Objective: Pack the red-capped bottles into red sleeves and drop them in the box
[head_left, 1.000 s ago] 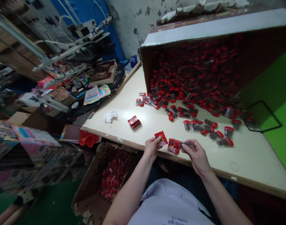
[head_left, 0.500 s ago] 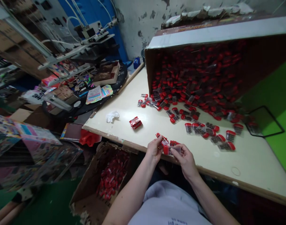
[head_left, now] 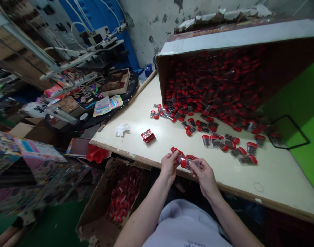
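Over the near edge of the table, the left hand and right hand hold small packaging close together.
The left thumb and fingers are pinched shut on a red card; the right ones are closed on a clear packet, its red end beside the card; leftward on the tabletop sit a red bundle and crumpled tissue; beyond the hands, loose packets lie before a large carton.
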The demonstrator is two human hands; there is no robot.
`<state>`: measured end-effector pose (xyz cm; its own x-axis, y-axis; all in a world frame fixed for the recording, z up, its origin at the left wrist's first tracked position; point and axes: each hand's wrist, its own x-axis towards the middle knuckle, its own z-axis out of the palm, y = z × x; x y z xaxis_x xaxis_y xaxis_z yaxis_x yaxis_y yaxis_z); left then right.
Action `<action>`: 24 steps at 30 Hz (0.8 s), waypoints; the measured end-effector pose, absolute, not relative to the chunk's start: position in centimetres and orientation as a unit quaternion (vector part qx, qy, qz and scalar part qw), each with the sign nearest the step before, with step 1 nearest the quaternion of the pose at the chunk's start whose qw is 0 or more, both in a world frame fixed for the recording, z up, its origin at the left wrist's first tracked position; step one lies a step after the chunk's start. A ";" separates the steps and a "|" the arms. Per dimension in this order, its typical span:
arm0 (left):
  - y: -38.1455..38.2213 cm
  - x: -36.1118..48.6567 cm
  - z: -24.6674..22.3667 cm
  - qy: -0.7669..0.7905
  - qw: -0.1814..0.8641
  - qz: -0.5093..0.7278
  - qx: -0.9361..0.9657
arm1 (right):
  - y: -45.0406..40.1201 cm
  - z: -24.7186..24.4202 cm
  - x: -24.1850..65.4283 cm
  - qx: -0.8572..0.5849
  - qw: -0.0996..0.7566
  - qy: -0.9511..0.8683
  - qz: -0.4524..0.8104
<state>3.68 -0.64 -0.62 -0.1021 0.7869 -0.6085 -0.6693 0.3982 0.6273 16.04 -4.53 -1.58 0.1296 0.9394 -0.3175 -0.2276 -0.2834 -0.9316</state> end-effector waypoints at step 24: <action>-2.6 3.9 -0.5 0.525 0.614 0.572 0.141 | -4.7 -2.0 14.8 -0.514 0.561 -0.173 0.625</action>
<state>3.93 -2.65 -0.48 -0.2072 0.8506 -0.4833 -0.5546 0.3048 0.7743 14.75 -4.74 -1.95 0.1585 0.8795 -0.4488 -0.5235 -0.3106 -0.7934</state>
